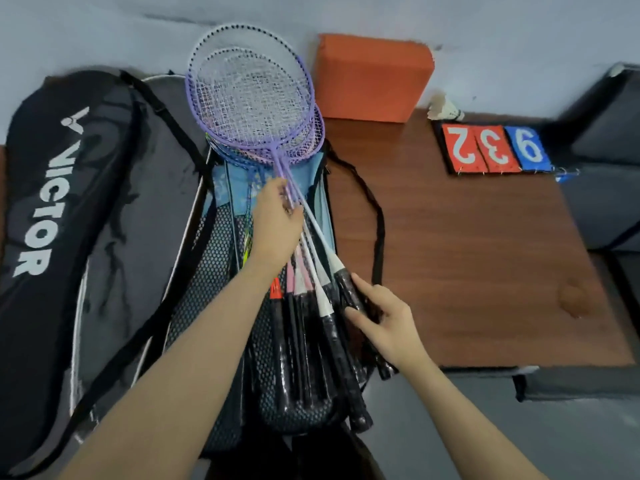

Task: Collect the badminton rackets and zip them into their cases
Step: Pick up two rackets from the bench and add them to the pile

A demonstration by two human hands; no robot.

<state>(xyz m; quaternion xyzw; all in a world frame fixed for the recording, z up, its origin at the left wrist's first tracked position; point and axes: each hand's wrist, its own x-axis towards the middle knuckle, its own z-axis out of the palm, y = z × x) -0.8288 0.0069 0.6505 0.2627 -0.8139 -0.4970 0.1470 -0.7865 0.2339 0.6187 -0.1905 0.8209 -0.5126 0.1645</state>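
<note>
Several badminton rackets (249, 98) with purple, white and pink frames lie stacked in an open blue-lined case (322, 206), heads toward the wall, black grips fanned out toward me. My left hand (277, 220) grips the thin shafts of the top rackets just below their heads. My right hand (384, 320) holds the black handle (346, 289) of the rightmost racket, fingers curled round it. The case's flap, black with the word VICTOR (55, 188), lies folded open to the left.
The case lies on a brown wooden table (485, 254). An orange block (374, 77) stands against the wall. A shuttlecock (445, 109) and a flip scoreboard (495, 148) lie at the far right. A loose black strap (377, 223) curls beside the case.
</note>
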